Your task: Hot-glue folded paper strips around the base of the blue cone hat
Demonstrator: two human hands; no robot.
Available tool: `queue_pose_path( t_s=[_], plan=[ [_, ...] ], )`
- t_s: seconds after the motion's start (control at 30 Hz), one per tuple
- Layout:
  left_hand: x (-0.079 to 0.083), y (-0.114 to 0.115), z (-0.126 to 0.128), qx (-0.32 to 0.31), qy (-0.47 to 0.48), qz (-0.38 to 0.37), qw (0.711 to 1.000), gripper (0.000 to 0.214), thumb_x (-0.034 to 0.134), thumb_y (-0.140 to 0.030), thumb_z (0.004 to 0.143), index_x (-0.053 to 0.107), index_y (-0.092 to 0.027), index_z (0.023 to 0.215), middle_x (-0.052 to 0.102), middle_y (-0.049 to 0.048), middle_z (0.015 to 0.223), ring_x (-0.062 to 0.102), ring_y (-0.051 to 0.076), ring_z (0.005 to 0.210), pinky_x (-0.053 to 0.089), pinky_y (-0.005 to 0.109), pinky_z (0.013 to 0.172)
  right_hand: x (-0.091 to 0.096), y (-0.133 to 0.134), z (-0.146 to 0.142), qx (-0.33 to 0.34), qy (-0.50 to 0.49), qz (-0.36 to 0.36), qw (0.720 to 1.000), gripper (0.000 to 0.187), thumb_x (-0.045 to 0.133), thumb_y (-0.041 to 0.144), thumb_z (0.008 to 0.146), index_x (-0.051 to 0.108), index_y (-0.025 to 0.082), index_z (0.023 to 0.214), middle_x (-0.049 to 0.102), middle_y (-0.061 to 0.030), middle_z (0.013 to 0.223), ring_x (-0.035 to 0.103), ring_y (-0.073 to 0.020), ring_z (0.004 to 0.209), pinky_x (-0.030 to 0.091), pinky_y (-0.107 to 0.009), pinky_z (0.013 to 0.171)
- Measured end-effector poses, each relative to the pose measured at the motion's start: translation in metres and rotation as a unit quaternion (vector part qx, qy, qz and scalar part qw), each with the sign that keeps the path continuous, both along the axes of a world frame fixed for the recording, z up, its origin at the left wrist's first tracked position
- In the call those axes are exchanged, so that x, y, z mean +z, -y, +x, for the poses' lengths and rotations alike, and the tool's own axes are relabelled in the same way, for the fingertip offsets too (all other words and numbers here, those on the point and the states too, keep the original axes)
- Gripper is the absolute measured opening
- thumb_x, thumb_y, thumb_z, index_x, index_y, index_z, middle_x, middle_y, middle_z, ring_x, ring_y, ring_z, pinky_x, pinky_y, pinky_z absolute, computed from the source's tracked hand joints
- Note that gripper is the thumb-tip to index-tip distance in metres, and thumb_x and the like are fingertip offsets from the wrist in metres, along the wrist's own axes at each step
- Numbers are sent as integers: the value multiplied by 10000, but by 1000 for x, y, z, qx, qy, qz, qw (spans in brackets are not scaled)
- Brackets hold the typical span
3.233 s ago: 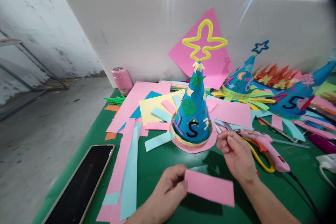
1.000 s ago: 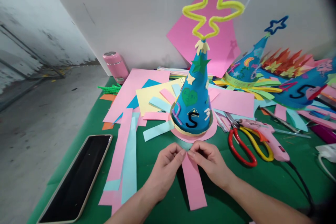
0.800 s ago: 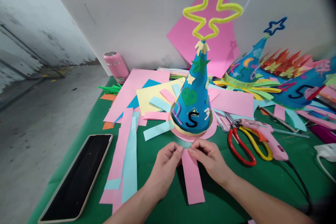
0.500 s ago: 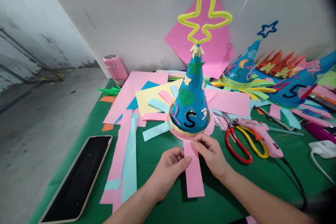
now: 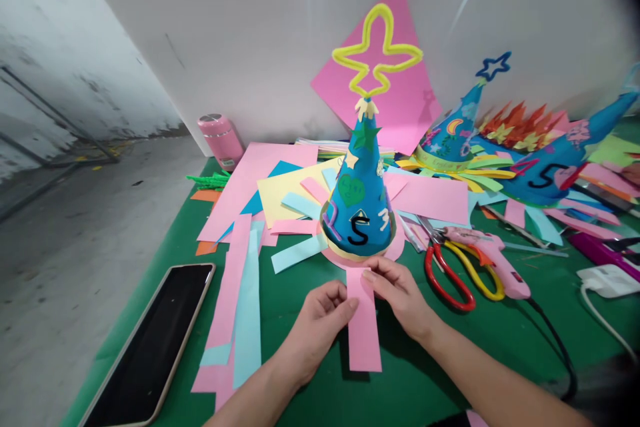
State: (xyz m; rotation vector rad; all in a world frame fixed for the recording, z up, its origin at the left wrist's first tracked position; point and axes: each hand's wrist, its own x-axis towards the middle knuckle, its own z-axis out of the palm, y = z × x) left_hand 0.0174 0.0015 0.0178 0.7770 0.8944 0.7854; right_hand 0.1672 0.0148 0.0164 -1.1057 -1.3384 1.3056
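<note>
Item: pink paper strip (image 5: 363, 330), flat, matte, rectangular, lying on the green table cover (image 5: 295, 293), long axis near-to-far, its far end meeting the pink brim of the blue cone hat (image 5: 357, 213). The left hand (image 5: 320, 320) pinches its left edge between thumb and forefinger, while the right hand (image 5: 400, 297), nearer the brim, pinches the far end. To the right lie red-and-yellow scissors (image 5: 450, 277) and a pink glue gun (image 5: 493, 263); near left, a glossy dark phone (image 5: 150, 347).

I see bright overhead light, pale flare streaks on the white board (image 5: 250, 47), soft shadow under the right hand (image 5: 400, 293), dark right corners
</note>
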Motion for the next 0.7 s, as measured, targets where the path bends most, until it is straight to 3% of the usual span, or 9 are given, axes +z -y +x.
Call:
queue_pose_path(
  t_s=[0.1,0.2,0.27,0.3,0.37,0.43,0.57,0.7],
  plan=[
    [3,0,0,8,12,5,1000,229,660,-320,716,520,-141,692,513,-27,627,437,66,577,334,191,565,3,0,2,-28,6,33,999,161,526,296,794,539,162,705,456,29,587,412,-92,534,364,-218,504],
    [6,0,-1,25,38,5,999,212,607,-342,757,536,-173,863,565,-2,736,544,119,665,400,249,650,10,4,8,-118,5,94,989,99,514,254,802,543,188,735,490,6,659,446,-114,588,382,-234,530],
    [7,0,-2,39,65,-7,997,227,553,-364,789,538,-176,916,592,25,788,592,174,721,421,305,691,15,11,15,-178,46,196,963,38,550,183,766,574,211,775,517,-17,740,482,-136,661,395,-247,558],
    [7,-1,-3,37,81,-17,996,236,525,-379,802,553,-161,889,603,41,788,603,193,731,424,323,701,17,15,18,-183,87,261,944,117,567,140,740,598,225,813,529,-26,767,498,-144,685,403,-251,567],
    [7,-1,-3,21,116,-41,992,307,482,-420,815,585,-133,781,616,62,750,599,196,701,427,329,697,20,24,23,-121,183,380,898,293,579,78,698,622,251,930,551,-34,771,522,-147,684,415,-255,566],
    [7,-2,-4,11,134,-55,989,337,487,-431,808,601,-129,711,614,50,687,574,166,650,426,302,676,17,30,26,-10,250,436,864,389,567,74,699,595,259,1040,576,-36,750,532,-145,654,417,-266,563],
    [6,-2,-4,38,102,-46,993,188,628,-320,736,621,-140,684,577,-6,609,503,97,576,396,219,609,6,38,27,100,320,435,836,383,526,123,755,541,284,1101,616,-27,760,531,-141,632,390,-290,576],
    [2,-1,-6,28,70,-27,997,158,657,-287,718,638,-132,700,574,-10,610,472,78,562,372,202,596,1,43,28,153,320,395,847,366,595,289,742,526,254,1100,596,-58,866,528,-169,717,404,-315,632]
  ],
)
